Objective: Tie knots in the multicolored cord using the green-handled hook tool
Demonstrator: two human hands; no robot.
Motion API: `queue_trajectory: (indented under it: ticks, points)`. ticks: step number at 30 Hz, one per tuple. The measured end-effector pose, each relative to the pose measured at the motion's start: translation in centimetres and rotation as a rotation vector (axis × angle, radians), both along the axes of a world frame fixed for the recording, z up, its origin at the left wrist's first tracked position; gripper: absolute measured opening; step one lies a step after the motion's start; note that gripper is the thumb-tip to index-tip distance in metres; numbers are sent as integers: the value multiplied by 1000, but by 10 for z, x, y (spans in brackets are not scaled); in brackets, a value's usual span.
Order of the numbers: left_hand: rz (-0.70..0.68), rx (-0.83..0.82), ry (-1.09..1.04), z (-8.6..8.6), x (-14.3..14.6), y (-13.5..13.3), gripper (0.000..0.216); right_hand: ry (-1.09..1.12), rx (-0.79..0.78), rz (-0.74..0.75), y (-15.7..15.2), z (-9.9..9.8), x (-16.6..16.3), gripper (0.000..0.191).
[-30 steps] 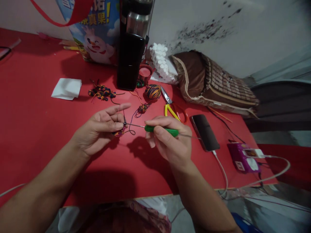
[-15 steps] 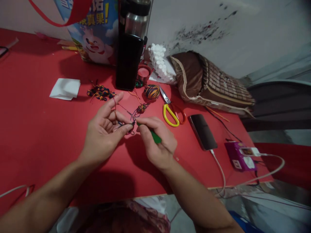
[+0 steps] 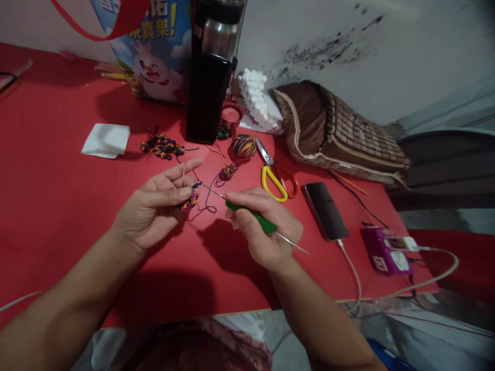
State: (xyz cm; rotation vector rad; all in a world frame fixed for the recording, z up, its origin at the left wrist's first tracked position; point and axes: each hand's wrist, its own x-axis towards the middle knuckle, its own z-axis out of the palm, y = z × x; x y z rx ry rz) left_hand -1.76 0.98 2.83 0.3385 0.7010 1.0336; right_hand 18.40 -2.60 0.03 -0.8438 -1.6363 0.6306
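My left hand (image 3: 154, 206) pinches a small multicoloured crochet piece (image 3: 189, 199) between thumb and fingers, with the index finger stretched out and yarn running over it. My right hand (image 3: 266, 226) grips a green-handled crochet hook (image 3: 251, 217); its metal tip points left into the piece. The yarn trails back across the red table (image 3: 58, 196) to a small tangle (image 3: 227, 171) and a multicoloured yarn ball (image 3: 243, 145).
Yellow-handled scissors (image 3: 273, 175), a dark phone (image 3: 325, 210) on a white cable and a purple power block (image 3: 384, 250) lie to the right. Behind are a black flask (image 3: 209, 87), a cartoon bag (image 3: 154, 56), white tissue (image 3: 106, 140), yarn scraps (image 3: 162, 147) and a brown cushion (image 3: 340, 134).
Half a second ago my hands were close together with the hook pushed into the piece. My right hand has drawn back to the right and the hook's shaft shows again.
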Motion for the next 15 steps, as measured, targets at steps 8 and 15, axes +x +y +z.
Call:
queue_trajectory:
  ticks: [8, 15]
  points:
    - [-53, -91, -69, -3, -3, 2, 61, 21, -4, 60, 2, 6, 7, 25]
    - [-82, 76, 53, -5, 0, -1, 64, 308, -292, 179, 4, -8, 6, 20]
